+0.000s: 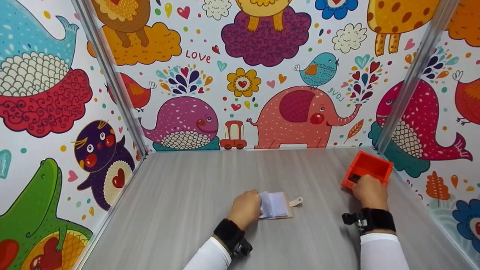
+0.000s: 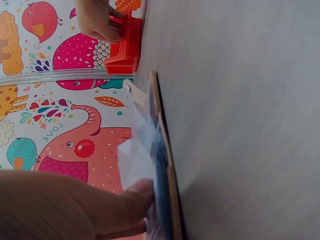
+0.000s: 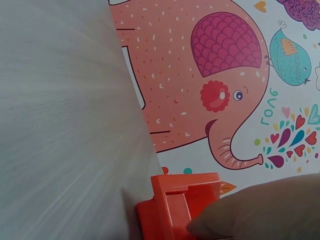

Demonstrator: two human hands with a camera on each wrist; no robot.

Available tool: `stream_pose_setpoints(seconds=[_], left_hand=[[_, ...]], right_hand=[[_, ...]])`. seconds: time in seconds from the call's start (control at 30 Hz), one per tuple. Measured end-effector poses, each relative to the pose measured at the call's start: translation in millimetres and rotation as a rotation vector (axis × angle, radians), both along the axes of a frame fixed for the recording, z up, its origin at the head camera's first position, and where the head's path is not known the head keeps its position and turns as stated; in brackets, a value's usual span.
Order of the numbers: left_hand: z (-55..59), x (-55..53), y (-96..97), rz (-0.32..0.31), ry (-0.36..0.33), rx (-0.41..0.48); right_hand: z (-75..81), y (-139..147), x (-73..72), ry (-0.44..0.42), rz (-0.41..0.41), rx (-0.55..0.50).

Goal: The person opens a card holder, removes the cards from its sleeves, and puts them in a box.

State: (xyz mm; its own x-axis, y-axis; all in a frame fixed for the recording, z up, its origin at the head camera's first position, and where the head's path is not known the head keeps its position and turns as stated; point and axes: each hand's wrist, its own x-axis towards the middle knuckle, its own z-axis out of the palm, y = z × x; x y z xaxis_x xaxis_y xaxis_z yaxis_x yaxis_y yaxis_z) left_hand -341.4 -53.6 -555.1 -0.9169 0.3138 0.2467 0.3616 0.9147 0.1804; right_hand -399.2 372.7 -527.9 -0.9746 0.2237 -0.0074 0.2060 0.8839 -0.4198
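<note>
A small card holder [image 1: 275, 205] lies spread on the table, with clear plastic sleeves, a tan cover and a pale snap strap [image 1: 296, 201] sticking out to the right. My left hand [image 1: 245, 209] pinches the sleeves at the holder's left side; in the left wrist view its thumb [image 2: 137, 197] presses on them. At the right, my right hand [image 1: 370, 193] reaches over the near wall into an orange-red bin [image 1: 384, 165]. Beside its fingers a dark flat thing [image 1: 354, 178] shows inside the bin. Those fingertips are hidden, so whether they grip it cannot be seen.
The grey wood-grain table [image 1: 180, 187] meets printed cartoon walls [image 1: 240, 105] at the back and sides. Metal corner posts [image 1: 112, 78] stand at left and right. The bin sits close to the right wall, near the back corner.
</note>
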Motion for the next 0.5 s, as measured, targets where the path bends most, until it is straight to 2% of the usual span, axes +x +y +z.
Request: stream_pose_setpoints(seconds=[0.13, 0.3, 0.5], left_hand=[[0.0, 0.1, 0.9, -0.002, 0.001, 0.002], [-0.2, -0.7, 1.9, -0.002, 0.003, -0.009], [-0.1, 0.5, 0.2, -0.008, 0.029, -0.006]], right_hand=[[3.7, -1.9, 0.1, -0.007, -0.006, -0.002], [12.7, -12.9, 2.3, 0.090, -0.038, -0.031], [18.5, -35.6, 0.1, 0.133, -0.020, -0.129]])
